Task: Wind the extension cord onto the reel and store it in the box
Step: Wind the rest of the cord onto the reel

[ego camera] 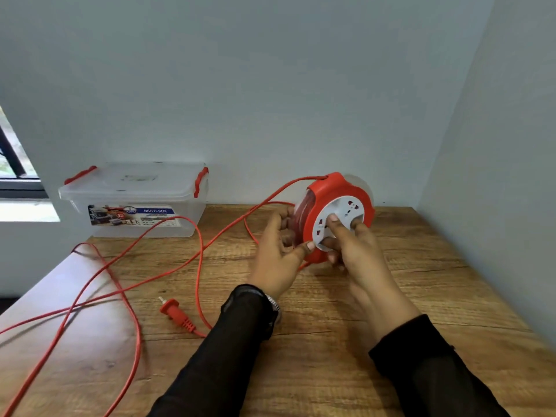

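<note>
A red cord reel point(334, 191) with a white socket face stands on edge on the wooden table point(331, 341), near the back wall. My left hand point(278, 254) grips its left rim, thumb on the red edge. My right hand point(355, 248) holds the white socket face, fingers pressed into it. The red extension cord point(198, 254) leaves the top of the reel and lies in loose loops over the left part of the table. Its red plug point(174, 311) rests on the table left of my left forearm. A clear plastic box point(135, 200) with red latches stands shut at the back left.
Pale walls close the table at the back and the right. A window point(18, 176) is at the far left. Cord loops run off the table's left edge point(45, 278). Bare wood lies in front of my forearms.
</note>
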A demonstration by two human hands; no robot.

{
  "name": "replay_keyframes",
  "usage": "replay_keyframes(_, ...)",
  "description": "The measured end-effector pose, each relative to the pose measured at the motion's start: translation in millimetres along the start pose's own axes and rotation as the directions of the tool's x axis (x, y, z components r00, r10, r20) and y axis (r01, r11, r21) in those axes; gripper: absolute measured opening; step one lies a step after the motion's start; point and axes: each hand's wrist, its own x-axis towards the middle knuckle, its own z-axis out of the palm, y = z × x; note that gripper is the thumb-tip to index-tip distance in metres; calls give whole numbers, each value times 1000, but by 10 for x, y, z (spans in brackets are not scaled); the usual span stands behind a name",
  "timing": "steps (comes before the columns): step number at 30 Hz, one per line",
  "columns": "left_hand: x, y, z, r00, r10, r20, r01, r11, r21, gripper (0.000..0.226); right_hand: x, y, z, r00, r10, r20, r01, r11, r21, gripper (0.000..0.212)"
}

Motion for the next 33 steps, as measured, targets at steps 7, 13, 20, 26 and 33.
replay_keyframes(7, -8, -29, 27, 999, -30, -21, 29, 999, -30, 53, -43, -64, 20, 947, 152, 284, -282, 817, 503, 12)
replay_keyframes(13, -6, -4, -15, 995, -85, -54, 81, 994, -70, 48, -65, -69, 46, 933, 134, 334, -314, 753, 578, 15)
replay_keyframes(20, 87, 133, -244, 981, -55, -184, 41, 996, -78, 36, 8, -35, -124, 942, -329, 64, 308, 773, -554, 15)
replay_keyframes(26, 86, 176, -353, 991, 23, -134, -16, 998, 54, 48, -29, 69, -91, 753, -480, 451, 586, 177, -790, 56)
replay_keyframes(33, 60, 204, -385, 996, 90, -2, -84, 942, 326, 56, 45, 132, -88, 767, -405, 499, 560, 40, -828, 62)
